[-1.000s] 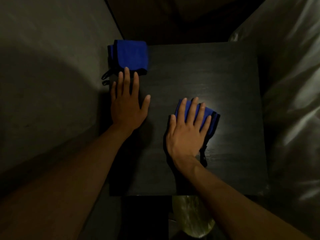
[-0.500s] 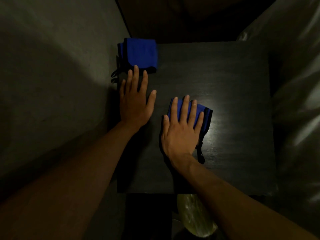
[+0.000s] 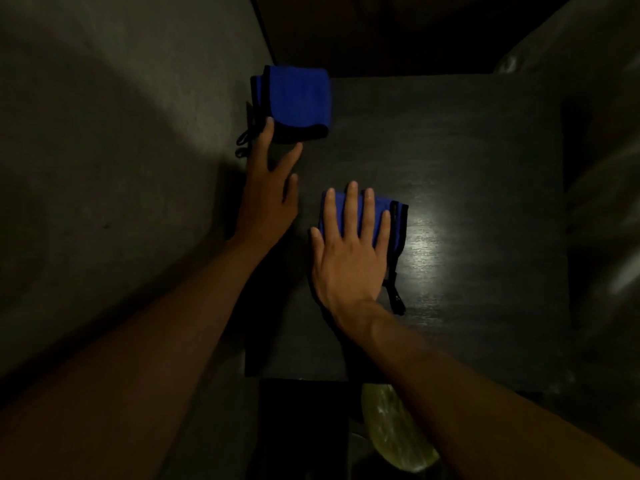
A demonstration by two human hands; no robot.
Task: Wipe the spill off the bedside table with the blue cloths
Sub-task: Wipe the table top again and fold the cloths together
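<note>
The dark bedside table (image 3: 467, 161) fills the middle of the view. A folded blue cloth with black trim (image 3: 298, 98) lies at its far left corner. My left hand (image 3: 270, 192) rests on the table just in front of that cloth, fingers spread, the fingertips touching its near edge. A second blue cloth (image 3: 396, 220) lies near the middle of the table, and my right hand (image 3: 349, 258) presses flat on top of it with fingers apart. A pale glossy patch (image 3: 436, 247) shines on the table just right of this cloth.
A grey wall (image 3: 121, 150) runs along the left of the table. Shiny bedding or plastic (image 3: 609, 202) rises on the right. Below the table's front edge sits a pale greenish object (image 3: 391, 427). Black cords (image 3: 244, 143) hang off the far cloth.
My right hand has slid its cloth to the left, away from the glossy patch. My left hand has moved forward until its fingertips touch the far cloth.
</note>
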